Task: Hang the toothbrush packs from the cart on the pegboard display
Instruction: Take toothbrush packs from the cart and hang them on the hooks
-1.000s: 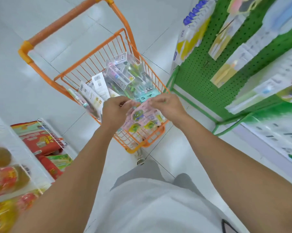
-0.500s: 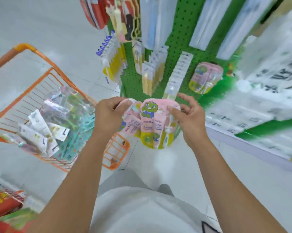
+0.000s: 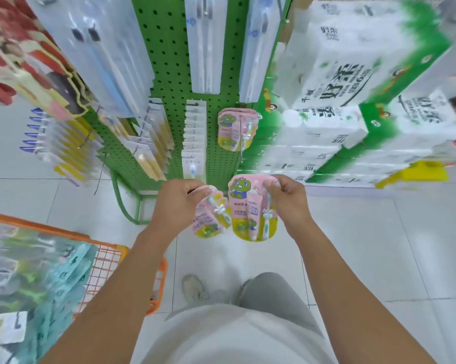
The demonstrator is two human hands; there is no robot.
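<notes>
The right hand [image 3: 287, 203] pinches one pink toothbrush pack [image 3: 251, 208] by its top edge and the left hand [image 3: 180, 203] pinches a second pack [image 3: 209, 219], both below the pegboard [image 3: 169, 74]. They look light, thin and bendy, so holding near the hang hole seems best

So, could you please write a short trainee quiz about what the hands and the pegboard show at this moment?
1. True or false: the right hand grips a pink frog pack.
2. What does the left hand hold? A) a second pink pack B) nothing
3. What colour is the pegboard?

Key: 1 true; 2 A; 3 green.
</notes>
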